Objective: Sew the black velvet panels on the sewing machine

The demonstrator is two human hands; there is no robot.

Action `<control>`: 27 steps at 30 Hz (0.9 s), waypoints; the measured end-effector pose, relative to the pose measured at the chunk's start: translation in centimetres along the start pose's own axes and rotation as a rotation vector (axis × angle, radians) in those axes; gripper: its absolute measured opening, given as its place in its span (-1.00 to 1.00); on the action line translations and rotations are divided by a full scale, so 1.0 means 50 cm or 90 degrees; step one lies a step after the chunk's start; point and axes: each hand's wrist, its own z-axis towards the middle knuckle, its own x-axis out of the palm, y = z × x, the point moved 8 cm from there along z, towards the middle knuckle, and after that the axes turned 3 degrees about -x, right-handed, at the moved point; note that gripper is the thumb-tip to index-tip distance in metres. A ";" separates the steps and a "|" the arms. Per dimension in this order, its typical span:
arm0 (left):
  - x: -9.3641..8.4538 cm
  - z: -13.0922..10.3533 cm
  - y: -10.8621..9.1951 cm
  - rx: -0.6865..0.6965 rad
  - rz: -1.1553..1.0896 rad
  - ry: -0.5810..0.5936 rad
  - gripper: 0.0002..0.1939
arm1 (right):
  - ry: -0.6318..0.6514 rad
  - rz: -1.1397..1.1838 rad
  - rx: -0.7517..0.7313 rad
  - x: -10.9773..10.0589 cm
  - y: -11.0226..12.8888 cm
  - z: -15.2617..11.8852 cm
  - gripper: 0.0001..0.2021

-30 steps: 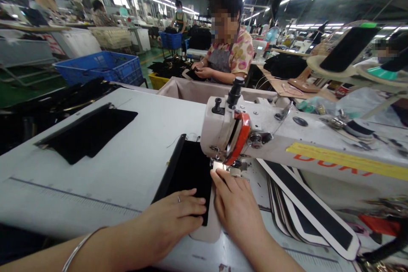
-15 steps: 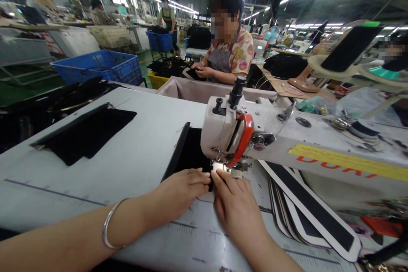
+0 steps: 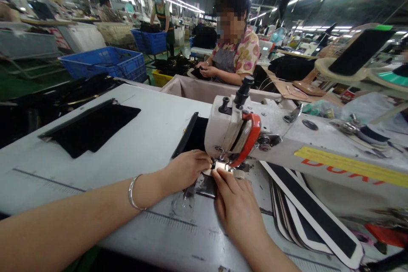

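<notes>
My left hand (image 3: pixel 188 171), with a bracelet at the wrist, presses its closed fingers on the near edge of a black fabric piece (image 3: pixel 195 134) beside the presser foot. This fabric has a dark stiff strip along its left side and runs partly behind the head of the sewing machine (image 3: pixel 219 129). My right hand (image 3: pixel 237 197) lies just right of the needle area, its fingers drawn together at a small brightly lit pale piece (image 3: pixel 220 165). What those fingertips grip, if anything, is hidden. Under my left fingers shows a shiny metal plate (image 3: pixel 205 186).
Another black fabric piece (image 3: pixel 92 129) lies on the left of the white table (image 3: pixel 153 114). Long black-and-white panels (image 3: pixel 318 212) are stacked right of the needle. A co-worker (image 3: pixel 234 51) sits opposite behind a fabric-lined bin (image 3: pixel 188 87). A blue crate (image 3: pixel 105 61) stands at left.
My left hand and the black fabric have moved away from me along the machine, uncovering the metal plate. My right hand stays almost in place. A standing person behind now leans over a blue crate.
</notes>
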 end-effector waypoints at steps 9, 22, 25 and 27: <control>-0.014 0.018 0.011 -0.024 0.051 -0.053 -0.76 | 0.004 -0.020 0.011 0.004 -0.001 0.004 -0.46; -0.004 0.023 0.011 -0.035 0.045 -0.019 -0.74 | -0.089 -0.111 -0.062 0.011 -0.003 -0.007 -0.44; 0.006 0.025 0.011 -0.014 0.054 0.005 -0.78 | -0.137 -0.170 -0.135 0.031 -0.021 -0.008 -0.41; 0.012 0.026 0.015 -0.006 0.065 0.009 -0.79 | -0.163 -0.196 -0.177 0.043 -0.030 -0.007 -0.40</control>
